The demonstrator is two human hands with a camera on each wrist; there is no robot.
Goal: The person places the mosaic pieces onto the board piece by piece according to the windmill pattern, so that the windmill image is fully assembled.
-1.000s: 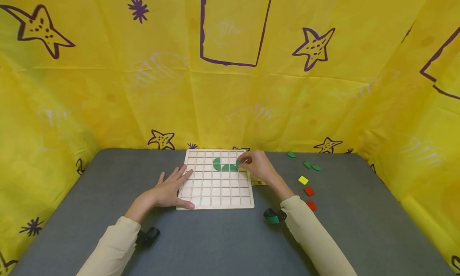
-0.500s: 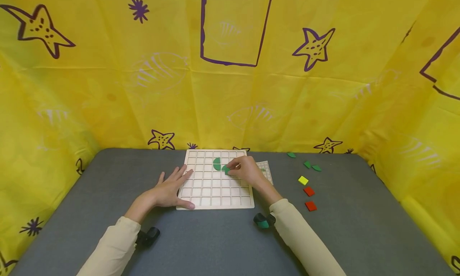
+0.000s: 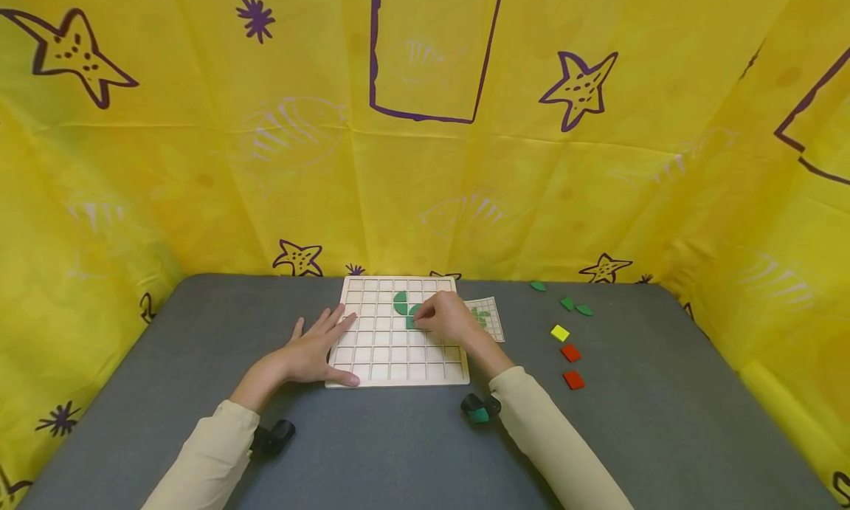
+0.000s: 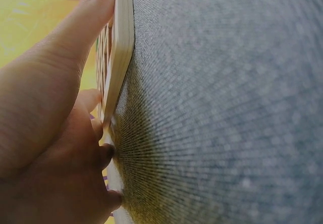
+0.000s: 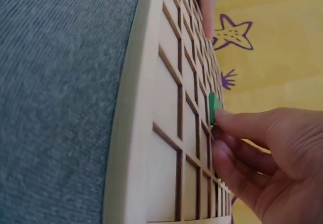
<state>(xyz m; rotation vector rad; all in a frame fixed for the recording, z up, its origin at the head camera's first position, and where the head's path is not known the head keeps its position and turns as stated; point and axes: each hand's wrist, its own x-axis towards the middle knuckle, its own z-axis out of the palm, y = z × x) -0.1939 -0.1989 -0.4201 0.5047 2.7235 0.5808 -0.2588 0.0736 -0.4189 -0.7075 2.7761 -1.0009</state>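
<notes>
Left hand [image 3: 308,355]: fingers spread, thumb on the near-left corner of the grid board [image 3: 392,355], index finger over its left edge. Right hand [image 3: 446,318]: thumb and fingers pinching a green tile [image 3: 409,323] at the board, just below the placed green tiles [image 3: 401,303] in the upper-middle cells. Can't tell if the pinched tile is seated in its cell. Board lies flat on the grey table [image 3: 372,443]. Pattern card [image 3: 491,318] sits just right of the board, partly hidden by the right hand. Further right, loose on the table: three green pieces [image 3: 567,303], one yellow tile [image 3: 560,333], two red tiles [image 3: 570,353].
</notes>
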